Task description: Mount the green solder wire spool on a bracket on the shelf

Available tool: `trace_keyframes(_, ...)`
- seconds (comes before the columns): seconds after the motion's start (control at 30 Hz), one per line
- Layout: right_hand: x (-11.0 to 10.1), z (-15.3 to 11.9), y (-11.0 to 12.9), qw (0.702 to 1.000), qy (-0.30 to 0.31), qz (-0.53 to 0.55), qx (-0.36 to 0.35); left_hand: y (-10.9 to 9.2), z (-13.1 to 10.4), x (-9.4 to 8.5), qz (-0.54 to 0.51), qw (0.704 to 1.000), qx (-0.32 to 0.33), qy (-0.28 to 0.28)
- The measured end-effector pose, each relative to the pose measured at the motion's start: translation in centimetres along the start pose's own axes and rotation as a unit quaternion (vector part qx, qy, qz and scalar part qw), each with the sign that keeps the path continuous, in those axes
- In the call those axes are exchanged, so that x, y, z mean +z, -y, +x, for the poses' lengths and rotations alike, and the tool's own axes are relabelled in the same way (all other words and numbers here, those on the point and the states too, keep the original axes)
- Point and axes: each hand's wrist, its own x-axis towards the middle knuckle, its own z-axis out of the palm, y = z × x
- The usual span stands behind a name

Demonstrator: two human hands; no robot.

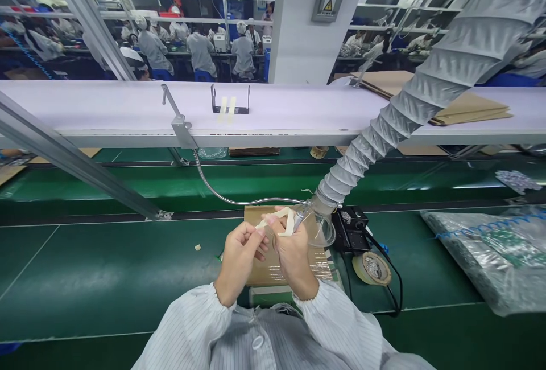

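A pale cream strip of tape [289, 223] stretches between my two hands, folded over near the right one. My left hand [242, 253] pinches one end of the strip between thumb and forefinger. The other part is gripped by my right hand [290, 247], its fingers curled. Beneath both hands lies brown cardboard [267, 272]. Just beyond my right hand is the clear funnel [322, 230] at the mouth of a grey ribbed duct [369, 142].
A black device [352, 227] with cables and a tape roll [372, 268] sit right of the cardboard. Farther right lies a bubble-wrap bag [490, 256]. A white shelf [298, 114] crosses ahead, holding a black bracket [231, 110]. A metal post slants at left.
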Motion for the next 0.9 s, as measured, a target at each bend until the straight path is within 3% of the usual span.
trace_keyframes(0.13, 0.3, 0.1, -0.4, 1.000, 0.000, -0.010, -0.016, 0.7, -0.7, 1.2, -0.143, 0.989, -0.034, 0.010)
trace_keyframes(0.27, 0.0, 0.7, -0.8, 0.998, 0.008, -0.054, -0.037, 1.5, -0.9, 0.6, -0.197, 0.978, -0.060, 0.023)
trace_keyframes(0.43, -0.3, 1.5, -0.5, 0.991, 0.052, -0.108, -0.067, 0.3, -0.1, -2.3, 0.014, 0.997, -0.063, 0.051)
trace_keyframes(0.53, -0.4, 1.6, -0.6, 0.983, 0.077, -0.140, -0.088, -1.1, 0.4, -3.5, 0.140, 0.987, -0.061, 0.057)
trace_keyframes(0.63, -0.5, 1.6, -0.8, 0.980, 0.071, -0.154, -0.108, -1.4, 1.0, -4.0, 0.230, 0.972, -0.049, 0.018)
trace_keyframes(0.73, -0.6, 1.7, -0.4, 0.980, 0.054, -0.149, -0.117, -1.2, 1.3, -4.1, 0.246, 0.968, -0.041, -0.008)
trace_keyframes(0.9, -0.8, 2.1, 0.8, 0.981, 0.081, -0.146, -0.094, -2.1, 1.8, -3.3, 0.194, 0.980, 0.005, 0.038)
